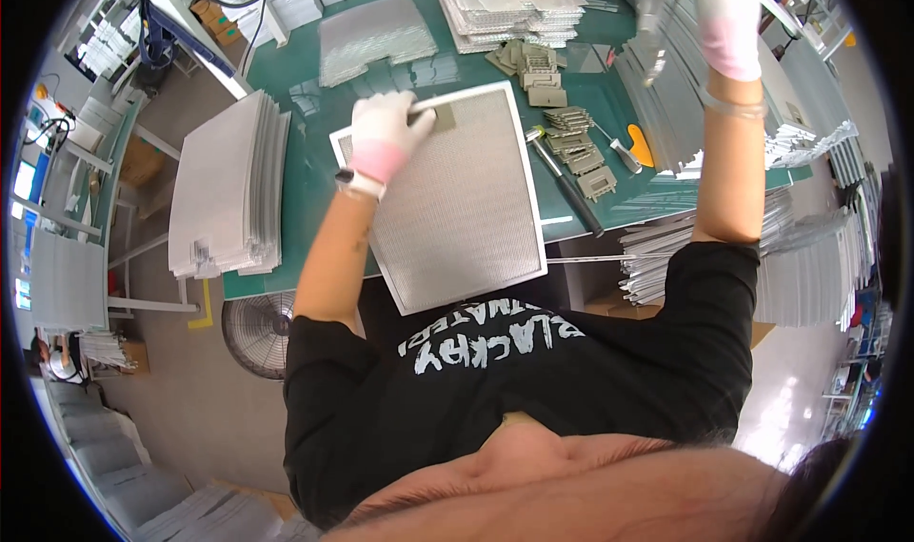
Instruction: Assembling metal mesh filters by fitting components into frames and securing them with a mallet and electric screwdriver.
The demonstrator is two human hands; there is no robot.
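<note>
My left hand (388, 135), in a white glove with a pink cuff, grips the far edge of a rectangular mesh panel (455, 199). This panel has a pale frame and a fine grey grid; it lies tilted over the table's near edge, close to my body. My right hand (730, 23), gloved alike, reaches to the far right, above long grey metal strips (657, 114). Its fingers are blurred and partly cut off by the picture's top edge, so I cannot see whether they hold anything. Blurred shiny pieces (655, 28) show beside it.
A hammer (566, 185), a screwdriver (624, 152) and small beige plates (571, 142) lie right of the panel on the green table (309, 142). Grey sheets (228, 185) are stacked at left, clear-wrapped sheets (509, 9) at the back. A floor fan (259, 333) stands below left.
</note>
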